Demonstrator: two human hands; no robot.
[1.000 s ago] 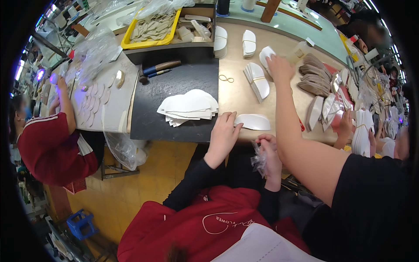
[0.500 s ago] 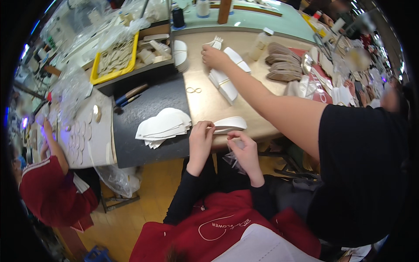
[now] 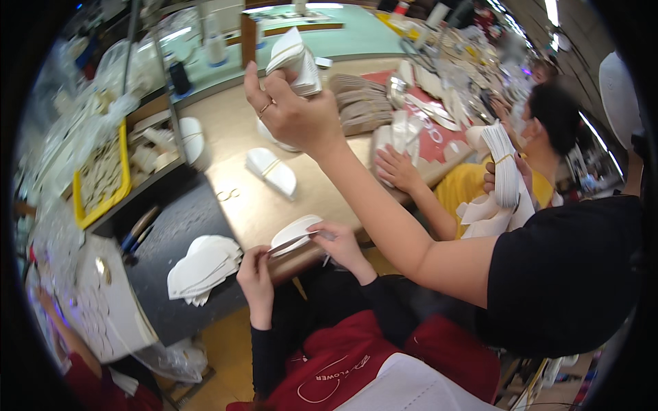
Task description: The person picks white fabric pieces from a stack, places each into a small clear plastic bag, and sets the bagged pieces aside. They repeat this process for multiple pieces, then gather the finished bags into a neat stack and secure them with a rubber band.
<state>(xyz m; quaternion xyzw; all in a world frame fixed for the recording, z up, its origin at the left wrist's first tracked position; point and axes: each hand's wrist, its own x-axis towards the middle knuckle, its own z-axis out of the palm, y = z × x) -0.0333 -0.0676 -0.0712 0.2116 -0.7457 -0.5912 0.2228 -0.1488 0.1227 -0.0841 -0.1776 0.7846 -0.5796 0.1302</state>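
Observation:
My left hand [image 3: 256,282] pinches one end of a thin greyish strip [image 3: 290,244], fingers closed. My right hand [image 3: 340,248] closes on its other end, at the table's front edge. Just behind the strip lies a curved white cut piece or small stack [image 3: 297,230]. Left of my hands, fanned white pieces [image 3: 203,268] rest on the black mat [image 3: 184,212]. Across in front of me reaches a co-worker's arm in a black sleeve, its hand [image 3: 296,113] lifting a stack of white pieces [image 3: 293,56]. That co-worker's other hand grips a banded white stack [image 3: 504,168].
A banded white stack [image 3: 272,172] and small rings [image 3: 228,195] lie on the tan table [image 3: 219,137]. Brown stacked pieces [image 3: 360,103] stand at the back right. At left are a yellow tray [image 3: 125,179] and pen-like tools [image 3: 140,229]. A person in yellow [image 3: 473,188] works at right.
My view has swung right. My hands have moved apart, with the strip now stretched between them. The co-worker's hand has lifted a white stack off the table.

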